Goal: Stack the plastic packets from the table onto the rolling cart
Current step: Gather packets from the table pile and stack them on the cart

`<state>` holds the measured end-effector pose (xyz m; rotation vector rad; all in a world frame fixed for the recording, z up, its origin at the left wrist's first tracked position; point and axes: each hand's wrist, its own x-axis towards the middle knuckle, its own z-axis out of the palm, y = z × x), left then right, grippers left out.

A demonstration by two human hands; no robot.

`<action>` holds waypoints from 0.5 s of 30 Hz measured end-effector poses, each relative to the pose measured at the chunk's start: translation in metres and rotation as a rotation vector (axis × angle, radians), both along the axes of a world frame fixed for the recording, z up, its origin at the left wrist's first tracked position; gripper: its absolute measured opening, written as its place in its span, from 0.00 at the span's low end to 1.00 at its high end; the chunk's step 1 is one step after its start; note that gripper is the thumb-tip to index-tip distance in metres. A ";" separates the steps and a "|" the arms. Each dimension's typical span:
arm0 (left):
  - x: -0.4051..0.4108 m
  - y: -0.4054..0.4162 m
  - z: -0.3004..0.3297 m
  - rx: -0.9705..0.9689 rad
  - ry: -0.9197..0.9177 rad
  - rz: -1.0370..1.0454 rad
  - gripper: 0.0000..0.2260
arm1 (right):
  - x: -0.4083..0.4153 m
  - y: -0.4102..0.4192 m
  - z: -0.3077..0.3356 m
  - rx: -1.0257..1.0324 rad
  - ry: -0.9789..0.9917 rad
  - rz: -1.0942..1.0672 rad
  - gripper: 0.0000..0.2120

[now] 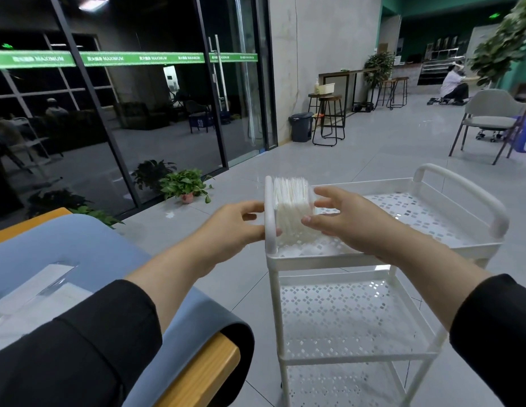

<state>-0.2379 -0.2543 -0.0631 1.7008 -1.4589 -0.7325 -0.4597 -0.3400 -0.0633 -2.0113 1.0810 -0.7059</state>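
Both hands at centre frame, fingers spread: left hand [241, 223] outside the cart's end handle [270, 214], right hand [348, 221] inside, fingertips at the stack of plastic packets [291, 207] standing on edge in the near-left corner of the rolling cart [432, 251] top tray. Firm grip or mere touch: cannot tell. Best squared against the corner, pressed evenly from both sides, released gently. One stack on cart, packets within too many to count; about two clear packets [41, 286] left on surface [115, 254], lower left. Three tiers.

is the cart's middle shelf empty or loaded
Empty: the white perforated middle shelf shows only bare holes; the white packet stack stands on the top tray.
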 end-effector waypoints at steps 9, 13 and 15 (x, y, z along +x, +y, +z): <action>-0.019 -0.015 -0.010 0.011 0.126 0.028 0.12 | 0.000 -0.004 -0.002 -0.011 -0.002 0.007 0.38; -0.021 -0.020 -0.011 -0.012 0.172 0.089 0.13 | -0.001 -0.006 -0.004 -0.033 0.028 0.030 0.34; -0.023 -0.022 -0.012 -0.026 0.180 0.091 0.16 | -0.001 -0.009 -0.005 -0.027 0.048 0.061 0.33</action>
